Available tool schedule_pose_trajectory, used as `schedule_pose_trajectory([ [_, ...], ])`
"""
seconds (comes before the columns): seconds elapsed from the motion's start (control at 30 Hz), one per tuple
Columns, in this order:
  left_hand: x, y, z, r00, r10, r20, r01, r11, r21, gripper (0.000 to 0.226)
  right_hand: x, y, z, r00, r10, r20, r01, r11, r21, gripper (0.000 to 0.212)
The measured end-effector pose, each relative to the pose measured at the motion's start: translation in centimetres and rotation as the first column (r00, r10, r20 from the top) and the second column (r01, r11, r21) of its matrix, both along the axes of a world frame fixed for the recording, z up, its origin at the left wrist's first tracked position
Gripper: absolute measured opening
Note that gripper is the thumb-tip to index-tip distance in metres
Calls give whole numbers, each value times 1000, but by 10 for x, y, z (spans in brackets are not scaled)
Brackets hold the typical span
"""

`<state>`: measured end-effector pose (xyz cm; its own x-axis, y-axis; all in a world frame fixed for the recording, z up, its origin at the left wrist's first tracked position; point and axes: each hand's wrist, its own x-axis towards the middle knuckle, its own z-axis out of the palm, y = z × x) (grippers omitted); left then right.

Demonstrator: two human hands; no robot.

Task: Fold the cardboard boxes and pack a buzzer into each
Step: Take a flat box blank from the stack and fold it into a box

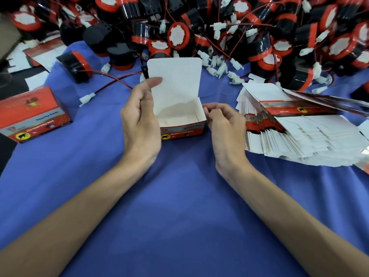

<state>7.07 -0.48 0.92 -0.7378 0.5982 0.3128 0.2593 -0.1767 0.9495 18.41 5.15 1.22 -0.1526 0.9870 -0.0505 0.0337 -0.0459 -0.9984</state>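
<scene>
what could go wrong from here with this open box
1. The open box is empty with its lid upright; the left hand and right hand flank it, so squeezing could buckle the walls.
2. Wires in the buzzer pile look tangled; pulling one may drag others.

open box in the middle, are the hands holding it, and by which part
Both hands hold the open box: the left hand grips its left side, thumb on the raised lid; the right hand pinches its right end wall.
</scene>
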Motion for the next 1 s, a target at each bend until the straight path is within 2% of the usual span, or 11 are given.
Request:
schedule_pose_trajectory([
  [0.1, -4, 1, 0, 994, 9, 110, -9, 1000, -3, 32, -4, 0, -1, 998, -3, 69, 0, 999, 35, 22],
  [0.23, -11, 6, -1, 931, 67, 359, -54, 997, -46, 31, -4, -1, -3, 997, 3, 79, -6, 999, 40, 17],
  [0.43, -14, 7, 1, 932, 46, 361, -6, 994, -111, 26, -8, -3, -2, 998, 4, 61, -4, 1000, 0, 16],
  [0.5, -18, 7, 2, 972, 71, 225, -33, 985, -171, 24, -12, 0, 1, 997, -14, 72, 14, 1000, 7, 16],
  [0.57, -26, 5, 1, 997, 64, -48, -73, 968, -239, 25, -14, 3, 3, 996, -14, 93, 10, 999, 46, 16],
  [0.6, -30, 2, 1, 982, 35, -188, -88, 954, -286, 30, -14, 4, 3, 994, -7, 106, -1, 997, 73, 16],
  [0.67, -34, -3, 3, 909, -10, -417, -160, 914, -372, 39, -15, 5, 2, 992, 11, 129, -27, 992, 122, 16],
  [0.77, -35, -8, 5, 732, -30, -680, -268, 906, -328, 34, -17, 5, -1, 989, 24, 145, -46, 987, 153, 15],
  [0.87, -36, -7, 4, 648, -47, -761, -289, 908, -303, 33, -18, 9, -2, 987, 29, 158, -52, 988, 142, 19],
  [1.0, -37, -7, 5, 744, 9, -668, -247, 933, -262, 29, -26, 24, 10, 991, 21, 132, -33, 995, 89, 30],
])
